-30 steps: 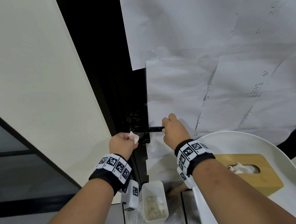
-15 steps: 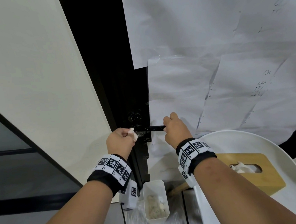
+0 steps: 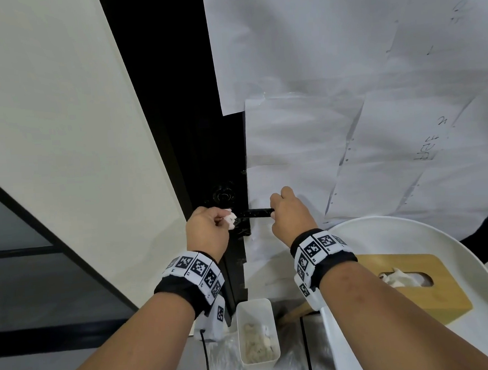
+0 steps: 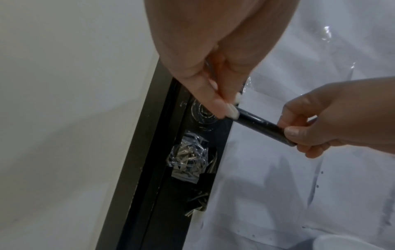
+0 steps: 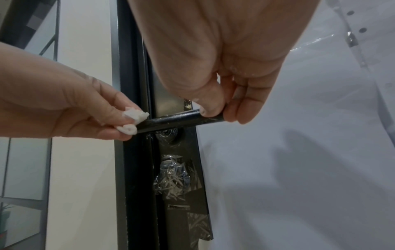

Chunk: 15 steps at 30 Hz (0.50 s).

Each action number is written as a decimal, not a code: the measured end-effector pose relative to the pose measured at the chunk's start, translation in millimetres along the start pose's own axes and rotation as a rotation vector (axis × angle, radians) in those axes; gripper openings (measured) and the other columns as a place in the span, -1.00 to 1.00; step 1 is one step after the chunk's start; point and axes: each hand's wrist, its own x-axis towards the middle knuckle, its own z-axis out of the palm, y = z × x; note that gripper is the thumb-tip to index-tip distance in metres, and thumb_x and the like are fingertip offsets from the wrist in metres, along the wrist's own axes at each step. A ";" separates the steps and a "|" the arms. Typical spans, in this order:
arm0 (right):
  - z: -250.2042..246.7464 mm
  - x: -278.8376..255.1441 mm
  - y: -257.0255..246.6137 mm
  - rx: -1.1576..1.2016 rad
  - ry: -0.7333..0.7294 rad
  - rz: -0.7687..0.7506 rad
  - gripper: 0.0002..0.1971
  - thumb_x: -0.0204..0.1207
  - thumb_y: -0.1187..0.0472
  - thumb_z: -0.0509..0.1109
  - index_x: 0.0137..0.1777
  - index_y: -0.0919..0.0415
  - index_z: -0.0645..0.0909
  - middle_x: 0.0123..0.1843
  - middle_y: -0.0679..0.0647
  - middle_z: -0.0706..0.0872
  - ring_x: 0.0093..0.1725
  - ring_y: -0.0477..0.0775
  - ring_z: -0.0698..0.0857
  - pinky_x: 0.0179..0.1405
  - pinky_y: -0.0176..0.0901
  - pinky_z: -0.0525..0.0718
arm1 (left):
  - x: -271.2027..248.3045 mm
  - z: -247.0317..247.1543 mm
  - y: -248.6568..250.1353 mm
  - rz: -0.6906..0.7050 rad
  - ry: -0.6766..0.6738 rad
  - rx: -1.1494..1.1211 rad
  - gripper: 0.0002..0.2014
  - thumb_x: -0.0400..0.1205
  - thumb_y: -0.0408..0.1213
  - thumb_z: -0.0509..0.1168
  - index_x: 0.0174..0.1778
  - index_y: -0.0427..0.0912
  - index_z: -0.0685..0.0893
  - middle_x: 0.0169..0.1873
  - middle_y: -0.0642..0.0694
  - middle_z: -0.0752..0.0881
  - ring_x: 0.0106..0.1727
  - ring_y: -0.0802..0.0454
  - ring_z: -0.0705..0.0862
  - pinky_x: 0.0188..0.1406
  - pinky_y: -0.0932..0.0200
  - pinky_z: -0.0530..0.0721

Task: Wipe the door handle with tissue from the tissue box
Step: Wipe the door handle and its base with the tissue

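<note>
The left hand [image 5: 70, 111] pinches a wadded tissue [image 5: 133, 121] against the handle [image 5: 179, 121] at its door end; the right hand [image 5: 224, 72] grips the free end. Tissue is soft and tears easily (keep it bunched); the handle looks rigid and slick.

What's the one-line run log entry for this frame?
phase: wiping | left hand: pinches tissue against door handle | right hand: grips handle's free end | tissue box: on white tray

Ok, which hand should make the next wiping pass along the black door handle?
Left. The left hand already pinches the tissue against the door handle; the right hand grips its free end, probably steadying it.
</note>
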 end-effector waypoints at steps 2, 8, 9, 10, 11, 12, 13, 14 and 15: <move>0.4 -0.1 -0.2 -0.001 0.002 0.001 -0.88 0.45 0.47 0.27 -0.08 0.28 0.46 0.06 0.20 0.43 -0.29 0.15 0.42 -0.33 -0.06 0.44 | -4.4 -1.6 3.1 0.015 -0.085 0.005 -0.90 0.57 -0.35 0.40 -0.15 -0.08 0.81 -0.18 0.01 0.74 -0.21 0.19 0.74 -0.12 0.45 0.63; -1.0 -2.8 1.0 -0.010 0.001 -0.004 -0.89 0.47 0.47 0.26 -0.07 0.30 0.47 0.05 0.20 0.43 -0.29 0.16 0.44 -0.33 -0.05 0.45 | 2.8 -12.7 11.2 -0.078 0.025 -0.132 -0.90 0.63 -0.25 0.32 -0.09 0.04 0.72 -0.26 0.11 0.78 -0.16 0.13 0.74 -0.12 0.28 0.63; -1.2 -3.3 0.7 -0.008 0.001 -0.002 -0.89 0.47 0.47 0.25 -0.06 0.30 0.47 0.05 0.20 0.43 -0.28 0.18 0.46 -0.33 -0.03 0.49 | 5.0 -14.9 11.1 -0.081 0.037 -0.151 -0.90 0.63 -0.26 0.32 -0.07 0.02 0.73 -0.24 0.11 0.78 -0.13 0.12 0.74 -0.09 0.26 0.64; -1.3 -3.9 0.5 -0.006 0.003 -0.001 -0.90 0.48 0.47 0.25 -0.06 0.31 0.48 0.05 0.20 0.44 -0.27 0.19 0.48 -0.32 0.00 0.53 | 6.6 -16.4 10.9 -0.086 0.046 -0.175 -0.91 0.63 -0.26 0.33 -0.08 0.00 0.74 -0.23 0.10 0.78 -0.11 0.10 0.74 -0.07 0.25 0.63; -1.7 -4.2 0.2 -0.006 0.005 -0.001 -0.90 0.48 0.46 0.24 -0.06 0.31 0.49 0.05 0.20 0.44 -0.27 0.19 0.48 -0.32 0.02 0.55 | 7.2 -17.7 11.1 -0.093 0.051 -0.201 -0.92 0.63 -0.26 0.34 -0.10 -0.03 0.75 -0.23 0.09 0.78 -0.12 0.10 0.74 -0.07 0.26 0.63; -2.2 -4.3 -0.3 -0.009 0.005 -0.001 -0.91 0.48 0.46 0.24 -0.07 0.31 0.49 0.05 0.21 0.45 -0.27 0.19 0.48 -0.32 0.02 0.56 | 7.8 -18.5 10.6 -0.101 0.054 -0.219 -0.93 0.62 -0.25 0.36 -0.11 -0.06 0.76 -0.24 0.08 0.78 -0.14 0.10 0.75 -0.08 0.25 0.65; -2.7 -4.1 -1.0 -0.012 0.001 -0.001 -0.91 0.48 0.47 0.23 -0.08 0.32 0.49 0.05 0.21 0.45 -0.28 0.18 0.47 -0.32 0.01 0.54 | 8.4 -18.8 10.1 -0.107 0.056 -0.229 -0.93 0.62 -0.25 0.37 -0.11 -0.06 0.77 -0.24 0.08 0.78 -0.15 0.09 0.75 -0.07 0.22 0.67; -3.7 -3.7 -1.7 -0.014 -0.003 0.000 -0.91 0.48 0.47 0.23 -0.09 0.32 0.49 0.04 0.21 0.45 -0.28 0.17 0.45 -0.33 0.00 0.51 | 9.4 -18.9 9.4 -0.111 0.055 -0.226 -0.93 0.61 -0.26 0.37 -0.10 -0.06 0.77 -0.23 0.07 0.77 -0.16 0.06 0.75 -0.06 0.18 0.70; -4.6 -3.1 -2.3 -0.015 -0.009 0.003 -0.91 0.48 0.48 0.23 -0.10 0.32 0.49 0.04 0.21 0.45 -0.28 0.17 0.44 -0.33 -0.02 0.49 | 10.5 -18.6 8.5 -0.114 0.053 -0.215 -0.93 0.60 -0.27 0.38 -0.10 -0.05 0.77 -0.22 0.05 0.77 -0.16 0.04 0.76 -0.05 0.15 0.72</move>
